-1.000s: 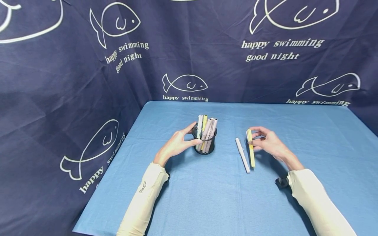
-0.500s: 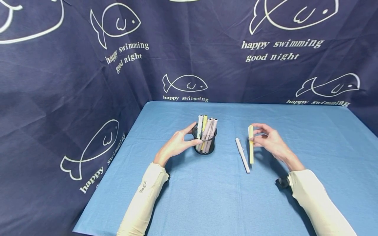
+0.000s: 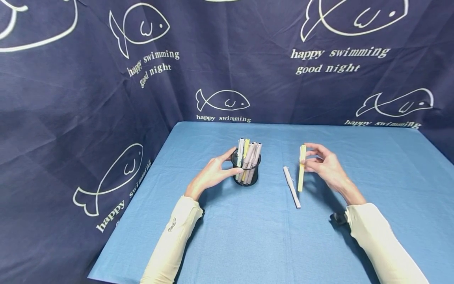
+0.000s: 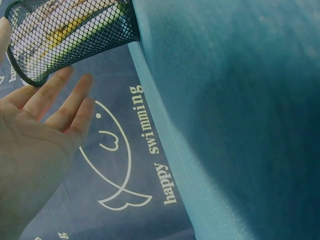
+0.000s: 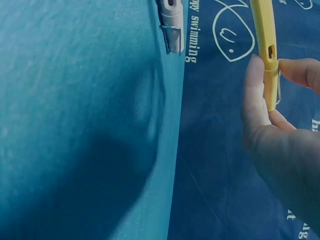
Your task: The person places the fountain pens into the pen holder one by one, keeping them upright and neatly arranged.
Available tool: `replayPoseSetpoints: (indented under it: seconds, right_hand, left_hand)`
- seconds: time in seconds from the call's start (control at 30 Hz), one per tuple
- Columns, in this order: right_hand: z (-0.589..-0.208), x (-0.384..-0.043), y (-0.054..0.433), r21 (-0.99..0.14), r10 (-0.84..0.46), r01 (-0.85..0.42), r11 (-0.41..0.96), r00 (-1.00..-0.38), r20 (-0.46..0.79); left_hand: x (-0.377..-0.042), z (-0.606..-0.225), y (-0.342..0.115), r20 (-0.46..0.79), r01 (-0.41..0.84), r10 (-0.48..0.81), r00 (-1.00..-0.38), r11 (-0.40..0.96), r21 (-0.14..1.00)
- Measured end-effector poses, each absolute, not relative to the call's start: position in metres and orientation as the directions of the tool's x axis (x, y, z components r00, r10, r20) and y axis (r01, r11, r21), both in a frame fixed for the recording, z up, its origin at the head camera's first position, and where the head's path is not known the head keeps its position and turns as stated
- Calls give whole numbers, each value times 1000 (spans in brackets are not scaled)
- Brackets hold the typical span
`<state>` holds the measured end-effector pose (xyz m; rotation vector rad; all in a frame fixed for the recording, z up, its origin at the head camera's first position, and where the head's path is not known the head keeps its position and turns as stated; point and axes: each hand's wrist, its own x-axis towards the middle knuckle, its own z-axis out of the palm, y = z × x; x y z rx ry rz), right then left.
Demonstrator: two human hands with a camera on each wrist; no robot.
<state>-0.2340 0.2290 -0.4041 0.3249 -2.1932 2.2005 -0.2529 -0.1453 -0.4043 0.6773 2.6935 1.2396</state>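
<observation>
A black mesh pen holder [image 3: 251, 177] stands upright on the blue cloth, with several pale pink pens [image 3: 253, 154], a white pen [image 3: 240, 148] and a yellow one sticking out of its top. My left hand [image 3: 211, 172] holds the holder by its rim, thumb on the near side and index finger at the far side. In the left wrist view the other fingers [image 4: 75, 107] extend loosely beside the mesh. Raised off the cloth, a yellow pen [image 3: 301, 179] is pinched nearly upright between the thumb and fingers of my right hand [image 3: 326, 165]; its clip shows in the right wrist view.
A pale pink pen [image 3: 292, 187] lies slanted on the cloth, just left of the yellow pen. The blue-covered table [image 3: 241, 240] meets dark blue curtains [image 3: 273, 98] with white fish drawings at the back and left.
My right hand has lifted the yellow pen up and slightly away from the pink pen, turning it a little so its lower end swings left. The left hand and pen holder stay put.
</observation>
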Motion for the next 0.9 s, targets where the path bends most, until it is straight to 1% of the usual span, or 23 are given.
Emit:
replayPoseSetpoints:
  seconds: [0.23, 0.57, 0.9]
  right_hand:
    - [-401, -233, 223, -981, -137, -172, -88, -974, 183]
    - [-397, -233, 211, -976, -124, -186, -112, -972, 199]
    - [-392, -236, 197, -958, -136, -214, -188, -961, 242]
  left_hand:
    - [-252, -403, -145, 92, 355, 438, -894, 570, 741]
    - [-251, -403, -144, 99, 357, 430, -897, 574, 737]
    - [-251, -402, -143, 129, 386, 438, -889, 570, 726]
